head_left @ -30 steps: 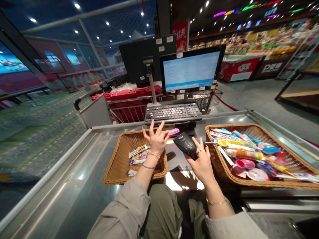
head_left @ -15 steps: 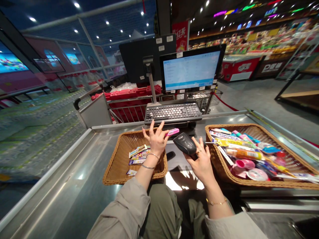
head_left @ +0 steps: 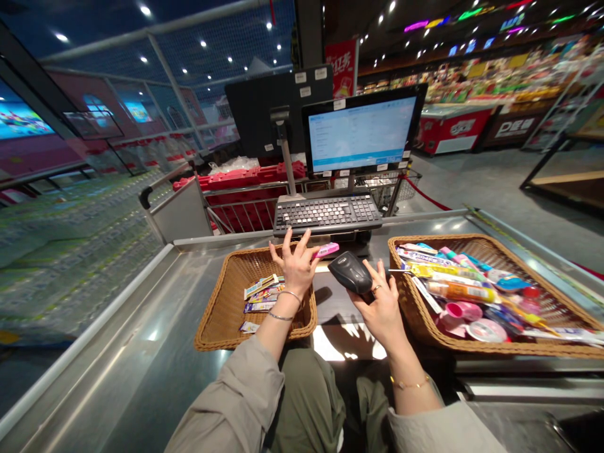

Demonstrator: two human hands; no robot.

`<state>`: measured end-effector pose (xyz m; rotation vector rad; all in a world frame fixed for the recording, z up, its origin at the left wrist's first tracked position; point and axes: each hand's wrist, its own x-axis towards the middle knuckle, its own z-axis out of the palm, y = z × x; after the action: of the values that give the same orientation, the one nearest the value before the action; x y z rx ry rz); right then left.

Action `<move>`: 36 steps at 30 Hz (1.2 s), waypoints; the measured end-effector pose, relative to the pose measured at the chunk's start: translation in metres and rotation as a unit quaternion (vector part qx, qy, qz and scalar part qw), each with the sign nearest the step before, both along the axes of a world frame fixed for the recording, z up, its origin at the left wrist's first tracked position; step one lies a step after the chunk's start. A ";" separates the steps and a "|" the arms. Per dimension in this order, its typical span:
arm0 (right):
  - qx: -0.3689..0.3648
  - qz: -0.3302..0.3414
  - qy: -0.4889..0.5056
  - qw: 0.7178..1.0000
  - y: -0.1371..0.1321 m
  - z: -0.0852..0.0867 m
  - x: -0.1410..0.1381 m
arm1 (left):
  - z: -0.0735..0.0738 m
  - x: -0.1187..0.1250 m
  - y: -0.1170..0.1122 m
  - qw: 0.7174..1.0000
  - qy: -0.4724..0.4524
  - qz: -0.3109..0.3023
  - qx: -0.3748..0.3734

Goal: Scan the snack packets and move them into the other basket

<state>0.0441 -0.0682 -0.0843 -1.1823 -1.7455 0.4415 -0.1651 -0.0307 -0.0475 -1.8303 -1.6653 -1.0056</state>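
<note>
Between thumb and fingers, my left hand (head_left: 298, 269) pinches a small, slim pink packaged item (head_left: 327, 250); its other fingers spread out near the keyboard. A black handheld barcode scanner (head_left: 350, 272) is gripped by my right hand (head_left: 384, 311), its head facing the pink item a short gap away. Beneath my left hand and forearm, a wicker basket (head_left: 214, 302) contains several small slim packets (head_left: 262, 292). To the right of my right hand, a larger wicker basket (head_left: 495, 345) is filled with toothpaste-like boxes, tubes, pink cups (head_left: 453, 314) and other small goods.
A black keyboard (head_left: 328, 212) sits ahead of my hands, below a lit monitor (head_left: 361, 132) on the right and a dark screen back (head_left: 259, 107) on the left. Both baskets rest on a metal counter (head_left: 165, 340) with raised edges. Behind it stands a trolley with red crates (head_left: 236, 179).
</note>
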 end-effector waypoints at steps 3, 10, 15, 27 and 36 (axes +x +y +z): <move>-0.003 0.001 0.004 1.000 0.000 0.000 0.000 | 0.000 0.000 0.000 1.000 0.002 0.001 -0.002; 0.001 0.001 0.006 1.000 -0.001 0.002 0.000 | -0.001 0.000 0.000 1.000 0.006 0.003 0.003; -0.002 -0.002 0.007 1.000 -0.001 0.002 0.000 | 0.000 0.000 -0.001 1.000 0.002 0.002 -0.003; 0.005 0.011 -0.003 1.000 -0.002 0.004 0.001 | 0.000 -0.003 0.002 1.000 0.001 0.005 0.002; 0.013 0.006 -0.004 1.000 -0.002 0.004 0.000 | -0.003 -0.008 0.003 1.000 0.006 0.016 0.006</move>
<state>0.0445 -0.0706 -0.0804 -1.1564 -1.7605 0.4202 -0.1735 -0.0278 -0.0502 -1.7921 -1.6729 -0.9880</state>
